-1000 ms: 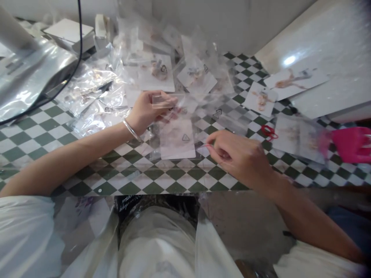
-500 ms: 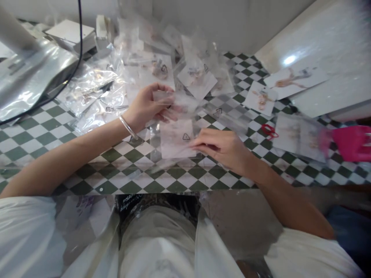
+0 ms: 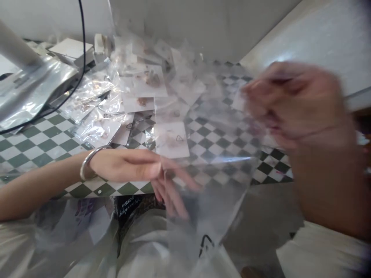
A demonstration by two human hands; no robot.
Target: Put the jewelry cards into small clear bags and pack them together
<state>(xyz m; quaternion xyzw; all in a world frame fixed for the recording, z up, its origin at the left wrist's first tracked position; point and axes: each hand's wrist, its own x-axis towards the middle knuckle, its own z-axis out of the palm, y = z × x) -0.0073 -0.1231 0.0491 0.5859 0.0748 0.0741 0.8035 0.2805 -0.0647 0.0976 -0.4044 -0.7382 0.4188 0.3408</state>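
A large clear plastic bag (image 3: 220, 181) with a black triangle mark near its bottom hangs in front of me, close to the camera. My right hand (image 3: 295, 104), raised and blurred, is closed at the bag's upper right side. My left hand (image 3: 145, 170), with a silver bangle on the wrist, reaches to the bag's left edge. Its fingers are stretched out and apart, and some show through the clear plastic; whether they are inside the bag or behind it I cannot tell. Beyond them, a white card in a small bag (image 3: 172, 141) lies on the checkered table.
Bagged jewellery cards (image 3: 147, 83) are heaped at the back of the checkered table (image 3: 55, 143). Silvery plastic bags (image 3: 31, 88) and a black cable (image 3: 82, 46) are on the left. A white box (image 3: 71, 50) stands behind them, and a white panel (image 3: 278, 42) leans at the right.
My right hand has risen to the right and nearer the camera, with the large clear bag now spread out. My left hand has come down toward the table's front edge.
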